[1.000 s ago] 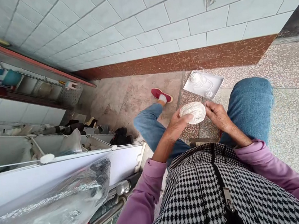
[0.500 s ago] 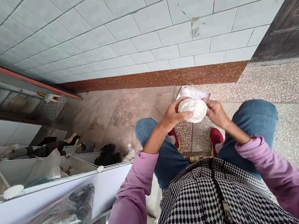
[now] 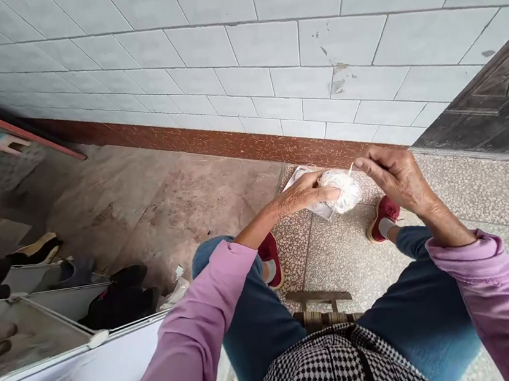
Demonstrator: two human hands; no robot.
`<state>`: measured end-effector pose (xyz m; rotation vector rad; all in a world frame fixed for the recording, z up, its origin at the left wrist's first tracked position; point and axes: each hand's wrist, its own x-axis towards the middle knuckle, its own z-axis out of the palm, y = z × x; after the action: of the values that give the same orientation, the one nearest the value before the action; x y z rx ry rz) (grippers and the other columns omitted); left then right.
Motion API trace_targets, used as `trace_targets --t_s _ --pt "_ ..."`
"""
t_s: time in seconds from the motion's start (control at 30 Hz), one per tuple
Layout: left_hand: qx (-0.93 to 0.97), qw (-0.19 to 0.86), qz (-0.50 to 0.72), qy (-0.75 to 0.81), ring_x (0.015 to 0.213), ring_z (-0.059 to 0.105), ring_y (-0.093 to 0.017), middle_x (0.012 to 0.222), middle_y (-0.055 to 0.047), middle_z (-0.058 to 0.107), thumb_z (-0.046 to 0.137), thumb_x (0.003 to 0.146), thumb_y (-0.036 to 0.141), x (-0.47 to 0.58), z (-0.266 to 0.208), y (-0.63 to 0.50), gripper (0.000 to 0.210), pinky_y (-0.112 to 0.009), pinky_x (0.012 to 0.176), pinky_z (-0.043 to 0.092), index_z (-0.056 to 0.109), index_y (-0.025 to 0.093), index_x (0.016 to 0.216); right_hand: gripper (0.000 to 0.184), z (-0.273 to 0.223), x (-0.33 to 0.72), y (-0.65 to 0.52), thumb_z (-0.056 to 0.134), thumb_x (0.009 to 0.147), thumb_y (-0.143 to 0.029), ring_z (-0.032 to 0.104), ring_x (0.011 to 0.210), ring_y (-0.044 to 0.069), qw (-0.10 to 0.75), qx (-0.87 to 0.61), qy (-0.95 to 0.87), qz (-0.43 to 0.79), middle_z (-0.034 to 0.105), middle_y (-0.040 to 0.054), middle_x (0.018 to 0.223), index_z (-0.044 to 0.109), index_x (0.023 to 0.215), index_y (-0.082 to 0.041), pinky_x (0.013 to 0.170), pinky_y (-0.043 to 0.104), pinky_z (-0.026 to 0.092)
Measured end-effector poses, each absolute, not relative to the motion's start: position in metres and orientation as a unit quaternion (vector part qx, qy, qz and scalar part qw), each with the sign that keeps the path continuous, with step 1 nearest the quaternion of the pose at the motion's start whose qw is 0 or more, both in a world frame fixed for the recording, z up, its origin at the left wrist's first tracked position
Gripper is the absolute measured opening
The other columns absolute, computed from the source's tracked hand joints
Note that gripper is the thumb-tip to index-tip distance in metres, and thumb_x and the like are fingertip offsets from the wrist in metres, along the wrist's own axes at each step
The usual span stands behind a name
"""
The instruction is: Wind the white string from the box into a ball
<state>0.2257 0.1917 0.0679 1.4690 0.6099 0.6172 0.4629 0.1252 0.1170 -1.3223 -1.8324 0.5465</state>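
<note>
A ball of white yarn [image 3: 342, 195] is gripped in my left hand [image 3: 304, 195], its thumb laid across the near side. To the right of the ball, my right hand [image 3: 394, 176] is raised with thumb and forefinger pinched on a short white strand [image 3: 351, 169] that leads off the ball. Below and behind the ball lies a white tray or sheet [image 3: 322, 209] on the floor, partly covered by my left hand and the ball. Whatever rests on it is mostly hidden.
A low seat with a woven strap [image 3: 328, 318] is under me. To the left stands a white rack [image 3: 55, 301] holding several dark shoes. The tiled wall [image 3: 246, 83] runs across the front, and a dark door [image 3: 496, 86] is at the right.
My right hand has let go of the ball's side and moved up and right, drawing out a strand. My left hand keeps the ball. The view has shifted to the right.
</note>
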Motion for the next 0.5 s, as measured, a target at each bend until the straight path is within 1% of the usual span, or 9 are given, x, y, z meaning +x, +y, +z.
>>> trace_targets --t_s 0.07,0.1,0.17,0.2,0.27,0.33,0.37,0.43,0.5 --pt "0.605 0.724 0.237 0.231 0.089 0.072 -0.024 0.1 -0.011 0.079 0.083 0.08 0.068 0.229 0.064 0.2 0.056 -0.034 0.076 0.057 0.08 0.02 0.108 0.053 0.103 0.469 0.148 0.058 0.106 -0.068 0.051 0.063 0.017 0.409 -0.521 -0.707 0.246 0.058 0.0007 0.068 0.064 0.077 -0.023 0.061 0.032 0.041" --pt "0.577 0.748 0.239 0.225 0.091 0.073 -0.025 0.103 -0.012 0.079 0.078 0.082 0.074 0.231 0.063 0.204 0.062 -0.034 0.074 0.057 0.079 0.02 0.111 0.056 0.093 0.468 0.155 0.057 0.105 -0.071 0.052 0.064 0.017 0.408 -0.519 -0.703 0.264 0.059 0.0008 0.068 0.064 0.077 -0.023 0.061 0.032 0.041" --pt "0.518 0.769 0.288 0.239 0.092 0.073 -0.026 0.107 -0.015 0.079 0.078 0.077 0.081 0.234 0.062 0.213 0.073 -0.034 0.072 0.057 0.077 0.019 0.114 0.06 0.071 0.459 0.158 0.052 0.104 -0.075 0.051 0.061 0.017 0.391 -0.521 -0.703 0.285 0.057 0.0006 0.065 0.061 0.074 -0.024 0.058 0.032 0.04" --pt "0.5 0.77 0.31 0.249 0.093 0.073 -0.026 0.108 -0.016 0.078 0.08 0.074 0.082 0.236 0.061 0.218 0.076 -0.035 0.073 0.057 0.075 0.018 0.115 0.061 0.062 0.451 0.155 0.05 0.105 -0.075 0.05 0.059 0.017 0.373 -0.523 -0.709 0.291 0.056 0.0004 0.064 0.061 0.074 -0.024 0.057 0.032 0.04" --pt "0.489 0.749 0.351 0.276 0.097 0.073 -0.027 0.11 -0.016 0.078 0.087 0.07 0.074 0.237 0.06 0.23 0.075 -0.037 0.08 0.059 0.073 0.018 0.117 0.059 0.053 0.435 0.142 0.045 0.109 -0.07 0.049 0.054 0.016 0.324 -0.524 -0.723 0.312 0.057 0.0004 0.063 0.063 0.079 -0.023 0.055 0.032 0.039" --pt "0.516 0.693 0.391 0.317 0.104 0.072 -0.027 0.115 -0.014 0.078 0.095 0.065 0.06 0.237 0.057 0.242 0.072 -0.038 0.089 0.059 0.072 0.018 0.118 0.054 0.059 0.424 0.13 0.043 0.112 -0.064 0.051 0.053 0.016 0.276 -0.502 -0.745 0.341 0.057 0.0003 0.064 0.065 0.085 -0.023 0.055 0.032 0.04" --pt "0.538 0.657 0.405 0.339 0.107 0.071 -0.027 0.118 -0.014 0.077 0.098 0.062 0.053 0.235 0.056 0.247 0.071 -0.038 0.092 0.058 0.071 0.018 0.118 0.051 0.067 0.422 0.127 0.043 0.113 -0.061 0.053 0.053 0.016 0.265 -0.487 -0.754 0.353 0.059 0.0006 0.065 0.066 0.087 -0.023 0.055 0.032 0.041" --pt "0.579 0.604 0.405 0.37 0.11 0.07 -0.027 0.121 -0.013 0.077 0.099 0.059 0.042 0.233 0.052 0.252 0.07 -0.037 0.094 0.057 0.072 0.018 0.12 0.049 0.086 0.429 0.131 0.043 0.115 -0.058 0.055 0.055 0.016 0.282 -0.465 -0.76 0.357 0.063 0.0019 0.071 0.068 0.09 -0.024 0.054 0.032 0.042" --pt "0.603 0.606 0.366 0.368 0.107 0.071 -0.027 0.118 -0.012 0.077 0.095 0.064 0.042 0.231 0.05 0.252 0.066 -0.037 0.091 0.057 0.074 0.017 0.121 0.044 0.102 0.445 0.147 0.047 0.115 -0.055 0.057 0.059 0.016 0.329 -0.478 -0.746 0.325 0.068 0.0035 0.078 0.071 0.093 -0.025 0.054 0.031 0.043"
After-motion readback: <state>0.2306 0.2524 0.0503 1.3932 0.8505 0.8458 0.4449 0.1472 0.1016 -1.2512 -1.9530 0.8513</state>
